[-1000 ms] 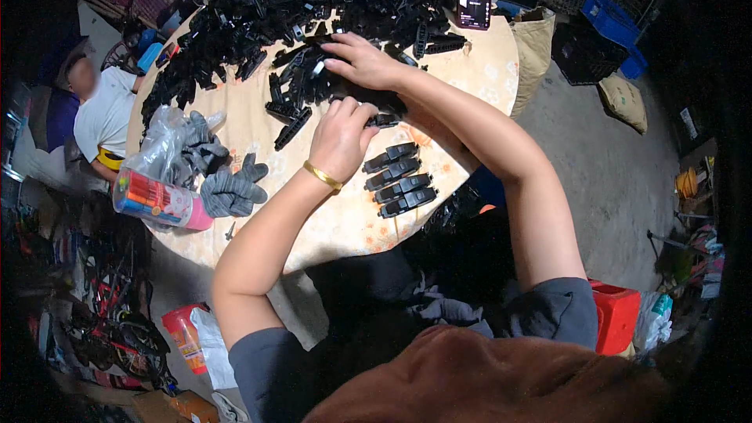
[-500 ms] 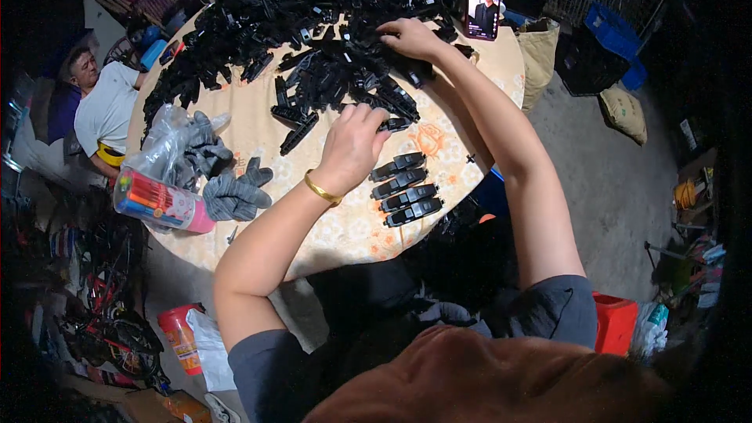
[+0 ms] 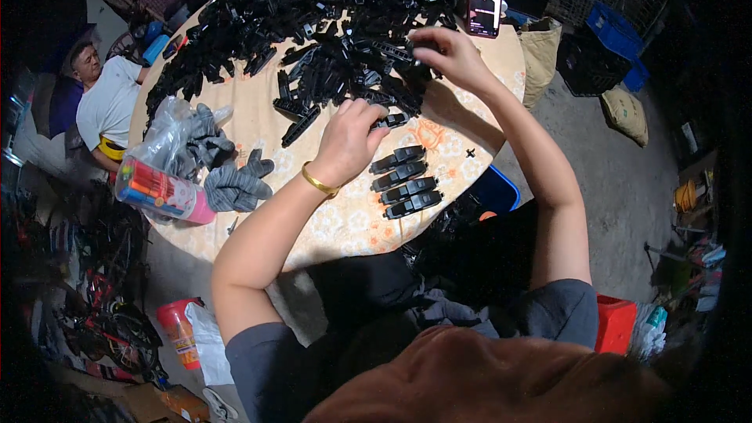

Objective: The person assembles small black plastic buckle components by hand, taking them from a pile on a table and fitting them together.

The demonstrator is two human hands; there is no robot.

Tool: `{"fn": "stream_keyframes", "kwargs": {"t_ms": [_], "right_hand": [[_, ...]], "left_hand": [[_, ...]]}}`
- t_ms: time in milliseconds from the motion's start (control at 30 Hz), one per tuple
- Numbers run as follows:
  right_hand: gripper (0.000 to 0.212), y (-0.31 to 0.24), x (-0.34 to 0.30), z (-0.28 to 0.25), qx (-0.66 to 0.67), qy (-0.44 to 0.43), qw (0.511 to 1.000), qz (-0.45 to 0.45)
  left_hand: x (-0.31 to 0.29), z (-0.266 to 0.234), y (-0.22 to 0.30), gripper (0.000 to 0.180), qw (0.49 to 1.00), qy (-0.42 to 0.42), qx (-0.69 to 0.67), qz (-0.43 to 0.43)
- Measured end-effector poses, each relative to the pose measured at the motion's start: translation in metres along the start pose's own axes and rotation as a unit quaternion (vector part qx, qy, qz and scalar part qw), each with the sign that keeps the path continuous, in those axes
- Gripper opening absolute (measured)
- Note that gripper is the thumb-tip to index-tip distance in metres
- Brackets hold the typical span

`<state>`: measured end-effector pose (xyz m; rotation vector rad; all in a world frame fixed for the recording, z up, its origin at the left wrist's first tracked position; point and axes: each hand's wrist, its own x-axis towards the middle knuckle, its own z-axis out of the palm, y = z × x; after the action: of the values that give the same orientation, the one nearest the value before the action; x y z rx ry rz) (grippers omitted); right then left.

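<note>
A big heap of black plastic parts (image 3: pixel 329 23) covers the far half of a round table (image 3: pixel 345 223) with a floral cloth. My left hand (image 3: pixel 352 137), with a gold bangle on the wrist, has its fingers closed on a black part at the near edge of the heap. My right hand (image 3: pixel 446 55) reaches farther into the heap and pinches another black part. Several assembled black pieces (image 3: pixel 406 182) lie in a neat row just to the right of my left hand.
A phone (image 3: pixel 484 1) stands upright at the table's far right. Grey work gloves (image 3: pixel 235 180), a plastic bag (image 3: pixel 168 137) and a colourful cylindrical container (image 3: pixel 160 192) lie at the left. Another person (image 3: pixel 102 102) sits beyond the table's left rim. A blue crate (image 3: pixel 615 31) is far right.
My right hand has moved away from me and to the right, deeper into the heap. My left hand has shifted slightly toward the heap's near edge.
</note>
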<state>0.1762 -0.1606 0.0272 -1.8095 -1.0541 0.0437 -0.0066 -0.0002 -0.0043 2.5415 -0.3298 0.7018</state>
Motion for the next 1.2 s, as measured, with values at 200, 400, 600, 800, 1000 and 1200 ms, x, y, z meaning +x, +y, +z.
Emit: {"fn": "stream_keyframes", "kwargs": {"t_ms": [200, 400, 600, 800, 1000, 1200], "right_hand": [[0.026, -0.022, -0.062, 0.006, 0.166, -0.168, 0.963, 0.126], [0.028, -0.018, -0.074, 0.015, 0.118, -0.166, 0.973, 0.111], [0.025, -0.026, -0.081, 0.013, -0.21, -0.123, 0.967, -0.072], [0.027, -0.027, -0.085, 0.016, -0.177, -0.119, 0.973, -0.084], [0.026, -0.037, -0.082, 0.022, -0.091, -0.206, 0.97, -0.086], [0.026, -0.037, -0.079, 0.024, -0.11, -0.068, 0.984, -0.12]], "left_hand": [[-0.001, -0.002, 0.007, 0.021, 0.999, -0.024, -0.034, -0.023], [-0.003, 0.0, 0.01, 0.019, 0.993, -0.061, -0.079, -0.066], [-0.003, -0.001, 0.018, 0.015, 0.996, -0.04, -0.054, -0.064], [-0.003, -0.01, 0.017, 0.021, 0.985, -0.057, 0.0, -0.163], [-0.005, -0.014, -0.011, 0.028, 0.978, -0.067, -0.096, -0.174], [-0.004, -0.007, 0.011, 0.021, 0.994, -0.033, 0.004, -0.108]]}}
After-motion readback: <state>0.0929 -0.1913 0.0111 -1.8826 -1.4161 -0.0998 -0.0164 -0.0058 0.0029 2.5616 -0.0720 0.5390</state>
